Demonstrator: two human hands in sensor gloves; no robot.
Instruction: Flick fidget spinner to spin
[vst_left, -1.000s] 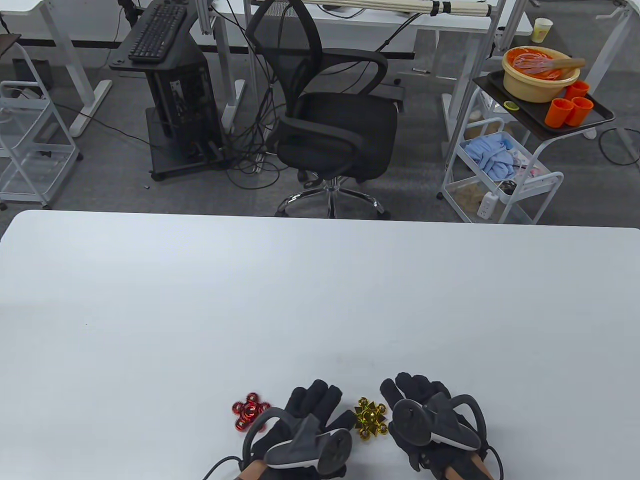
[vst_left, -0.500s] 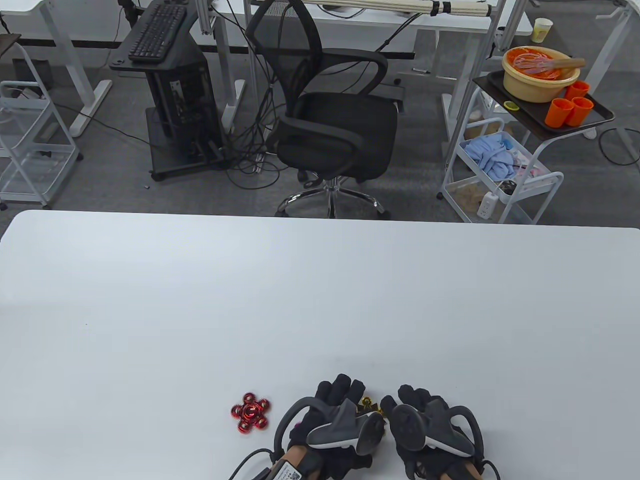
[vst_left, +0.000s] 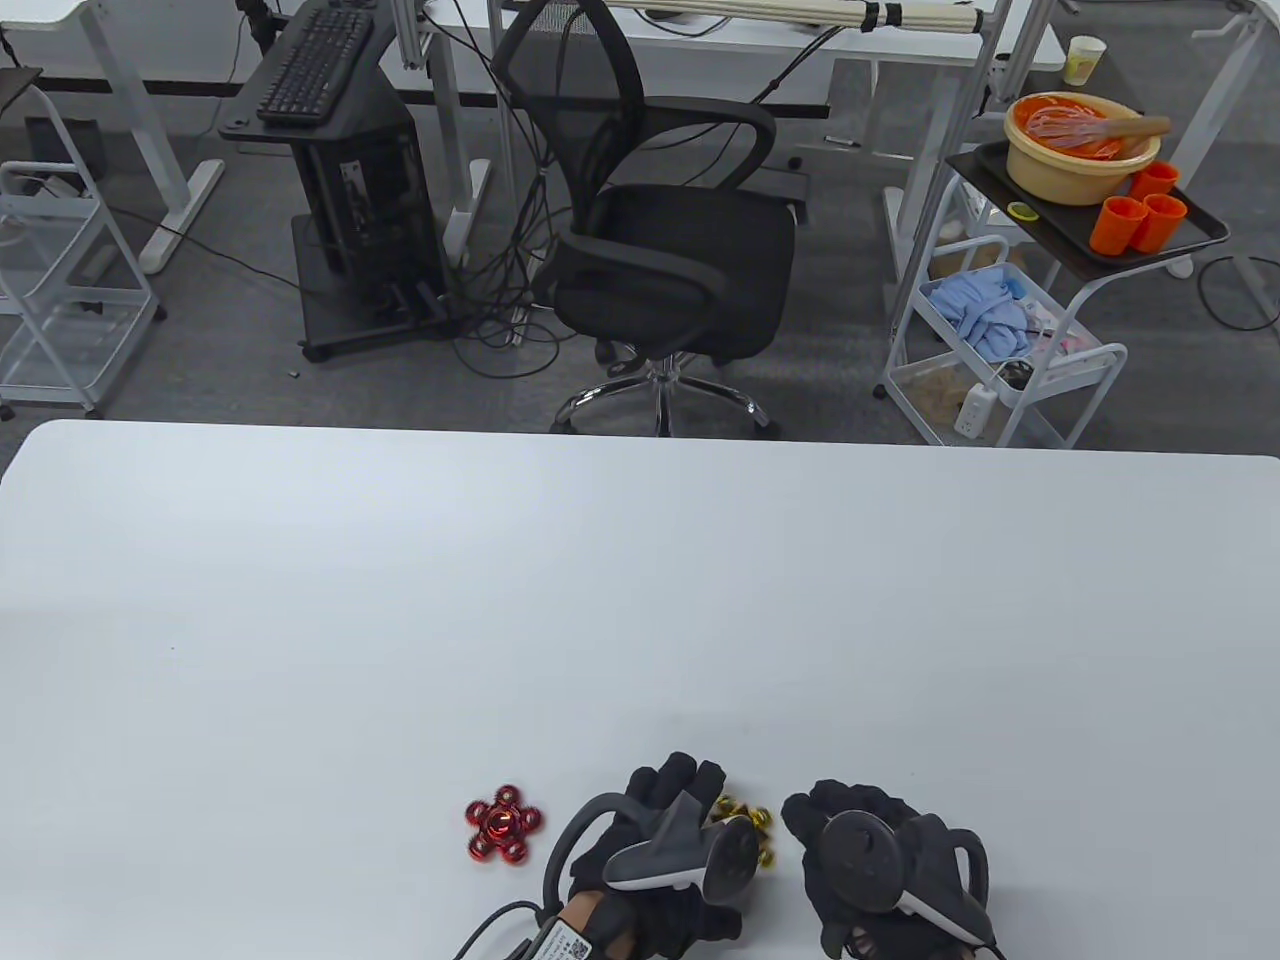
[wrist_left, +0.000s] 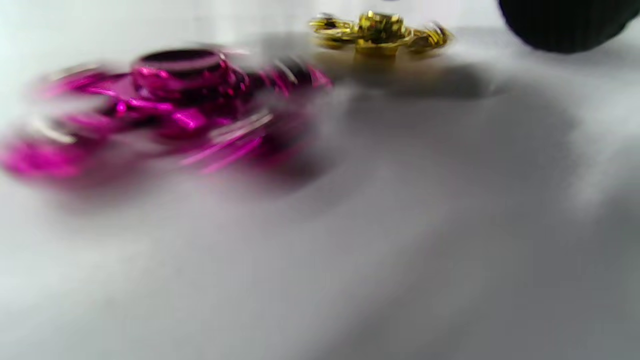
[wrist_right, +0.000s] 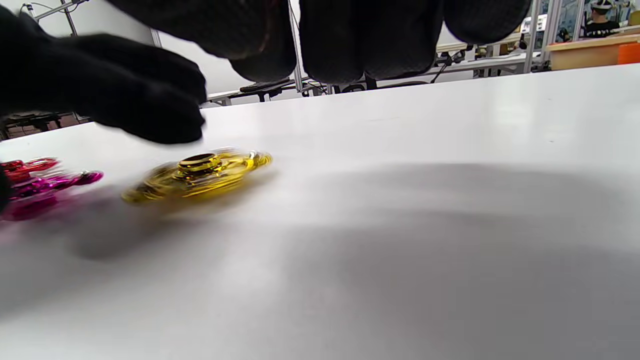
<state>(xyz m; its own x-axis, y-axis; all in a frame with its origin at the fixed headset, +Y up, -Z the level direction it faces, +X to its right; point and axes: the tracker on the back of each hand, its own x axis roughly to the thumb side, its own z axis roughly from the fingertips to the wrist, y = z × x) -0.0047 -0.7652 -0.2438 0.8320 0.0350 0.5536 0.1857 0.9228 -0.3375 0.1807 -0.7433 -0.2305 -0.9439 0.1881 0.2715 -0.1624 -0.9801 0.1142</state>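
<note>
A gold fidget spinner (vst_left: 748, 817) lies on the white table (vst_left: 640, 600) between my hands, partly under my left hand (vst_left: 672, 800). In the right wrist view it (wrist_right: 197, 172) is blurred with motion, and my left fingertips (wrist_right: 150, 107) hover just above it. My right hand (vst_left: 850, 815) rests to its right, holding nothing; its fingers (wrist_right: 360, 40) hang above the table. A red spinner (vst_left: 503, 822) lies left of my left hand. A magenta spinner (wrist_left: 165, 110), also blurred, shows close in the left wrist view and is hidden under that hand in the table view.
The spinners sit near the table's front edge. A black office chair (vst_left: 660, 230) stands beyond the far edge. A cart with a bowl and orange cups (vst_left: 1100, 170) stands at the back right.
My left hand moved right, from beside the red spinner to over the gold one. My right hand drew back to the right. The gold spinner now looks blurred.
</note>
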